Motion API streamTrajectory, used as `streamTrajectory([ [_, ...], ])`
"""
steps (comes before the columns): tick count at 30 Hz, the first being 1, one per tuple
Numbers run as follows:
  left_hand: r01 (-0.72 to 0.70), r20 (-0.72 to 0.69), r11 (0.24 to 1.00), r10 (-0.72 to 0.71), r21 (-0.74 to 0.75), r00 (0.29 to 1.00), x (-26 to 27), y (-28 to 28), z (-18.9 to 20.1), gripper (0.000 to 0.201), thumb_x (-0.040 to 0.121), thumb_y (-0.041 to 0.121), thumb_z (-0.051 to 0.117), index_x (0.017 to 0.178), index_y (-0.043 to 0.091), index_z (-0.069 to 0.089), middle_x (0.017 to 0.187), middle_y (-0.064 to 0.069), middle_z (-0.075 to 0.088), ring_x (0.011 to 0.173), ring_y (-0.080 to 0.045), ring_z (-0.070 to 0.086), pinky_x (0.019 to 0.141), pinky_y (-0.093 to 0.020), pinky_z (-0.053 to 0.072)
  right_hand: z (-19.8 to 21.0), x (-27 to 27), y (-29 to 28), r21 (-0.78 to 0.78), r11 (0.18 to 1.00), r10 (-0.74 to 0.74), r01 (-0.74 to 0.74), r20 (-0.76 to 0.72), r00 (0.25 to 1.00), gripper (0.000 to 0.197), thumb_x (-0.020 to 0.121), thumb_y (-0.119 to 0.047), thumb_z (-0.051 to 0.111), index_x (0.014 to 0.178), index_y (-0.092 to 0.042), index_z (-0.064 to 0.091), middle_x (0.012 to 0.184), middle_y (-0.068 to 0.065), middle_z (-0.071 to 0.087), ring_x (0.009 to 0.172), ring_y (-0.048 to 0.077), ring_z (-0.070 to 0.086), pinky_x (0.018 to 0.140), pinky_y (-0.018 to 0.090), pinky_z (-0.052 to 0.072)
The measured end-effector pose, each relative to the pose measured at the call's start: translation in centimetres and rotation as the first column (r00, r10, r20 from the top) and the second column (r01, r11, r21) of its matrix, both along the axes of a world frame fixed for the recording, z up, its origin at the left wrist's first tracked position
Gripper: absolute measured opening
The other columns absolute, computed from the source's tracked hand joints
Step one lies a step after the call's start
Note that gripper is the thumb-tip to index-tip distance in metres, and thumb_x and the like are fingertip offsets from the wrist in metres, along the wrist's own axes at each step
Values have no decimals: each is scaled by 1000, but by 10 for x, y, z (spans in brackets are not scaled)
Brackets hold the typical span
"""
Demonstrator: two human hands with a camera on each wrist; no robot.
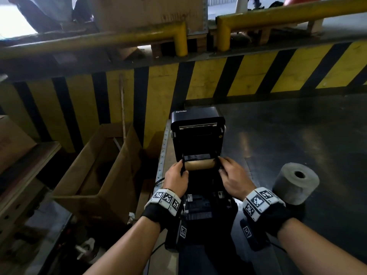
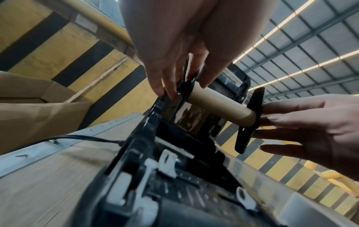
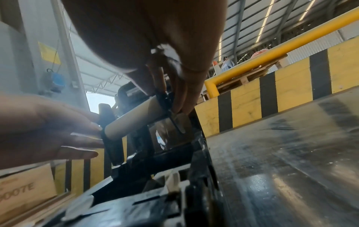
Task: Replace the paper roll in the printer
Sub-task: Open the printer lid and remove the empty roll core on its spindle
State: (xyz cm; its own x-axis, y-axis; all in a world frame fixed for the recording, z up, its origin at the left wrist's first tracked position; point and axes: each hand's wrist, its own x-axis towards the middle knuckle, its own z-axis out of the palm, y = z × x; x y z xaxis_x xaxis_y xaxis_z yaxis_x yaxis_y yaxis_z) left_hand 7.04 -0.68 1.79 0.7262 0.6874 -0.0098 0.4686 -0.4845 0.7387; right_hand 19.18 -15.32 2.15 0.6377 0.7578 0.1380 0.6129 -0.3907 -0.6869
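The black printer (image 1: 198, 120) stands on the table with its lid raised. Over its open paper bay sits an empty brown cardboard core (image 1: 200, 164) on a black roll holder with a flange at each end. My left hand (image 1: 183, 169) pinches the left flange (image 2: 186, 86) between thumb and fingers. My right hand (image 1: 221, 165) grips the right flange (image 3: 167, 101), its fingers lying along the outer face. Whether the holder still rests in the bay is not clear. A full grey-white paper roll (image 1: 296, 183) stands on end to the right of the printer, untouched.
The dark tabletop (image 1: 297, 135) stretches right of the printer. An open cardboard box (image 1: 103, 165) sits left below the table's edge. A yellow-and-black striped barrier (image 1: 218, 80) and yellow rails (image 1: 178, 36) run behind. A black cable (image 2: 77, 137) leads into the printer's left side.
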Motion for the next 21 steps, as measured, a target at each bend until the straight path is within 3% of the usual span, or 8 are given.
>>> streamTrajectory([
  [3,57,-2,998,-57,-18,998,-8,-6,15,39,91,9,45,129,13,53,108,-11,63,84,-21,60,66,-22,48,12,-6,-16,67,995,-84,79,79,993,36,91,-4,42,126,-2,51,125,15,56,115,29,52,90,11,26],
  [6,146,-6,989,-146,-6,989,-15,-18,28,35,89,11,47,122,15,58,90,-7,61,62,-12,53,44,-9,37,25,-12,-39,113,986,-137,125,108,985,33,89,-4,46,120,-2,57,118,16,62,110,29,57,90,16,31],
  [8,205,11,978,-205,-25,979,-16,-26,35,32,87,13,49,117,15,60,82,-4,60,58,-11,51,42,-9,35,33,-17,-57,138,974,-190,181,53,980,31,88,-6,50,117,-3,59,113,14,64,106,27,58,87,18,35],
  [10,256,32,965,-254,-61,967,-15,-36,40,25,84,13,52,106,12,64,69,-1,56,56,-13,48,49,-21,39,38,-20,-76,139,953,-261,269,-77,962,32,88,-9,53,119,-4,58,113,11,63,105,23,58,87,21,37],
  [13,367,153,907,-340,-208,928,-12,-56,43,20,81,16,60,93,1,63,68,-4,53,58,-13,47,61,-32,41,38,-22,-110,182,903,-324,389,-306,895,32,88,-9,55,120,-4,57,110,10,62,96,16,57,76,9,42],
  [15,433,233,848,-374,-305,898,-12,-70,44,13,85,8,63,93,-1,62,73,-8,54,53,-1,50,57,-19,44,33,-24,-131,215,876,-325,432,-397,858,28,89,-10,54,116,-7,59,99,7,63,84,12,58,65,9,44],
  [17,456,283,806,-369,-377,885,-12,-82,43,13,86,3,62,99,1,63,70,-3,56,45,5,51,49,-8,42,23,-23,-148,259,848,-284,463,-515,809,24,89,-9,53,112,-11,62,88,4,65,74,14,59,60,14,48],
  [21,373,311,761,-234,-531,921,-14,-105,32,17,81,1,66,92,14,64,75,-3,62,49,2,59,50,-11,49,5,-18,-170,293,833,-190,469,-645,741,22,89,-3,51,104,-11,64,80,6,67,63,7,64,52,15,52],
])
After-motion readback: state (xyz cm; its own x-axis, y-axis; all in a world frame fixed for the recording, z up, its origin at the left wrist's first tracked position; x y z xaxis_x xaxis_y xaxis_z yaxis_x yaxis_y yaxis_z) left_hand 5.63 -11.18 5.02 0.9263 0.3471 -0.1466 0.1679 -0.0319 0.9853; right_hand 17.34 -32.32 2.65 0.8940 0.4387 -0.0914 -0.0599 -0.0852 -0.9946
